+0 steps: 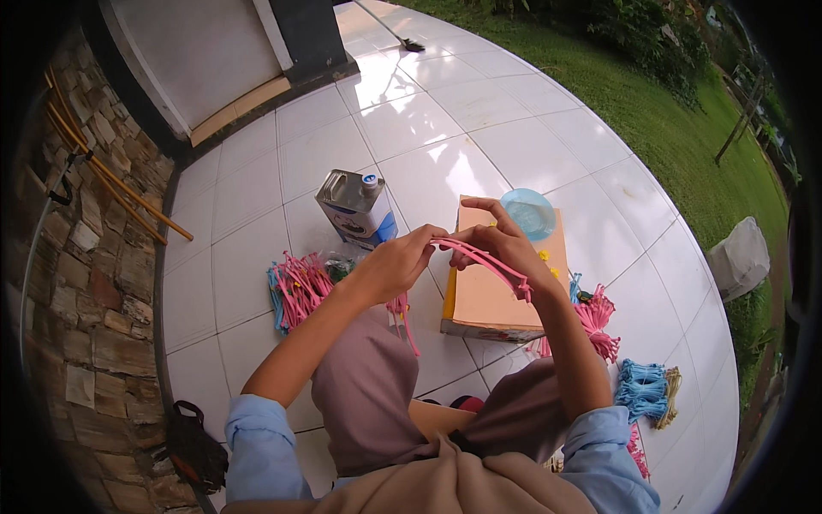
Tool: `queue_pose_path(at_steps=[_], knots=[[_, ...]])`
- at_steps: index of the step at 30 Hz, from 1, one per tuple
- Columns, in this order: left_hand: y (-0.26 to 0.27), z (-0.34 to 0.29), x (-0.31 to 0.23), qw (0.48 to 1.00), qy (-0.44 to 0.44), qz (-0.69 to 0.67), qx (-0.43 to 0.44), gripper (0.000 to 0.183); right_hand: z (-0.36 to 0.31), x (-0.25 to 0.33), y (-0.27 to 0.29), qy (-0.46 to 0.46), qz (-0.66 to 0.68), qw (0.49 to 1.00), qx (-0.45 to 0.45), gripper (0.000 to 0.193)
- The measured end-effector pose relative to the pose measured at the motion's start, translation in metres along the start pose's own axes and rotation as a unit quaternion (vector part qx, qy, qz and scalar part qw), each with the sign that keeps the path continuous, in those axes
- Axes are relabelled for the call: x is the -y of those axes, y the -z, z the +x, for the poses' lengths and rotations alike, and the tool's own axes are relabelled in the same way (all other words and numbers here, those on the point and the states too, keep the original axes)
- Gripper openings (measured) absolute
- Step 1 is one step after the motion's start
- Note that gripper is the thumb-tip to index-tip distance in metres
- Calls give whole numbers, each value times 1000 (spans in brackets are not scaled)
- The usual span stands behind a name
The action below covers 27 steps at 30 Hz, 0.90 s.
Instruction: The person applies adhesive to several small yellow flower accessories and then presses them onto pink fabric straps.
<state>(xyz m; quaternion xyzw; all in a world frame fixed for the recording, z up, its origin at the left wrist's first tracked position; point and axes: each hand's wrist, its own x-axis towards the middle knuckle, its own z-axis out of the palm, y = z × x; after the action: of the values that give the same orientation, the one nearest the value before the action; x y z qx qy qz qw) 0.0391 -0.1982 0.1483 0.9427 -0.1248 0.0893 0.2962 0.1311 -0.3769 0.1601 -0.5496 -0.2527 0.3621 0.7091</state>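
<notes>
Pinching pink strands (485, 254) in my left grip (419, 247), my right grip (490, 240) beside them, its hold unclear, I face a blue bowl (527, 194), contents indistinct, atop a box (492, 304).

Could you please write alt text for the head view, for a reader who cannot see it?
A person's left hand pinches pink strips that curve across the right hand, over a box with a blue bowl. A can stands to the left on white tiles; pink and blue bundles lie on both sides.
</notes>
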Motion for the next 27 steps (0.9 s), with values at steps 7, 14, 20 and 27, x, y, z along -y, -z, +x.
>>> queue_pose_path(at_steps=[7, 14, 20, 27], knots=[[-6, 5, -2, 983, 101, -154, 25, 17, -8, 24, 19, 107, -119, 986, -50, 51], [-21, 5, 6, 957, 113, -266, -40, 15, -8, 23, 25, 171, -118, 966, -153, 45], [-20, 14, 13, 848, 122, -473, -205, 22, -7, 19, 24, 214, -100, 949, -207, 49], [-17, 17, 6, 681, 168, -674, -230, 27, -7, -7, 27, 42, -287, 952, -98, 47]])
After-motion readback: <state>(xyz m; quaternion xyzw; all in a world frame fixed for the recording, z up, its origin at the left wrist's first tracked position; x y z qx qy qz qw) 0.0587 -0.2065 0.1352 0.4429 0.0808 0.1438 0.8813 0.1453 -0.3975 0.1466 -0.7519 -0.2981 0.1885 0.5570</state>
